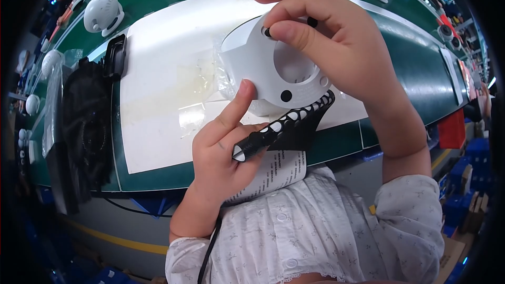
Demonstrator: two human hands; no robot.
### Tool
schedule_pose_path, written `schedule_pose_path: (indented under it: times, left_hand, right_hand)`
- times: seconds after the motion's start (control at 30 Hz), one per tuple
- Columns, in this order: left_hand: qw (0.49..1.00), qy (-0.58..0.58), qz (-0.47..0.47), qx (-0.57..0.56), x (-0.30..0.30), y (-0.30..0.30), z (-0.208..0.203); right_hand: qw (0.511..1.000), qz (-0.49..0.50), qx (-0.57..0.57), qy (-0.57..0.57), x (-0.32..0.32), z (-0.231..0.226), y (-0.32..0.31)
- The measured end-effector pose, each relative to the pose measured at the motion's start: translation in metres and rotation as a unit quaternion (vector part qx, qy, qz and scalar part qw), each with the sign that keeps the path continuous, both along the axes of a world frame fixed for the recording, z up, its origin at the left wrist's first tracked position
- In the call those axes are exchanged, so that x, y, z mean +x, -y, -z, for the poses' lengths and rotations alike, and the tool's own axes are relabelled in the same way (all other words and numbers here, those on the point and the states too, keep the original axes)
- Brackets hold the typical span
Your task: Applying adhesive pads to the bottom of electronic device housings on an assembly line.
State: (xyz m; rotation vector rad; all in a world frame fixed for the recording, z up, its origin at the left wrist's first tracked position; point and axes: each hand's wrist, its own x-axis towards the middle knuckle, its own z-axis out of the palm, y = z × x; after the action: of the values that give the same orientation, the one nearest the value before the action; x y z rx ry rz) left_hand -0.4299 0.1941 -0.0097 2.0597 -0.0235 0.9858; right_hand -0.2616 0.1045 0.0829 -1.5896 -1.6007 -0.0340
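A white rounded plastic housing point(260, 63) with a large round opening lies on the white sheet before me. A black round pad point(286, 96) sits on its near rim. My right hand point(331, 37) reaches over the housing, thumb and forefinger closed on another small black round pad point(267, 32) at a recess on the upper rim. An uncovered round recess point(323, 81) shows near the right rim. My left hand point(226, 144) grips a curved black pad sheet point(300, 130) with rows of round white spots, its raised finger touching the housing's lower left side.
Clear plastic film point(226, 76) lies beside the housing on the white sheet point(158, 100). Left are a black tray point(115, 55) and a black bag point(87, 121). More white round devices point(103, 13) stand across the green table point(410, 52). A red bin point(451, 131) is at right.
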Motion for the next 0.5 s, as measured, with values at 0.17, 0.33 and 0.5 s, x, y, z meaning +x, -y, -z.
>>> schedule_pose_path:
  times: [0.17, 0.33, 0.5]
  left_hand:
    - [1.0, -0.01, 0.001, -0.008, -0.007, -0.004, 0.0]
    - [1.0, -0.012, 0.0, -0.013, -0.01, -0.004, -0.001]
    - [1.0, -0.008, 0.004, -0.009, -0.01, -0.007, 0.0]
  right_hand:
    - [1.0, 0.004, -0.003, -0.017, -0.01, -0.002, -0.006]
    - [0.99, 0.033, 0.036, 0.136, -0.011, 0.001, -0.004]
    - [0.93, 0.041, 0.021, 0.365, -0.015, -0.005, 0.005]
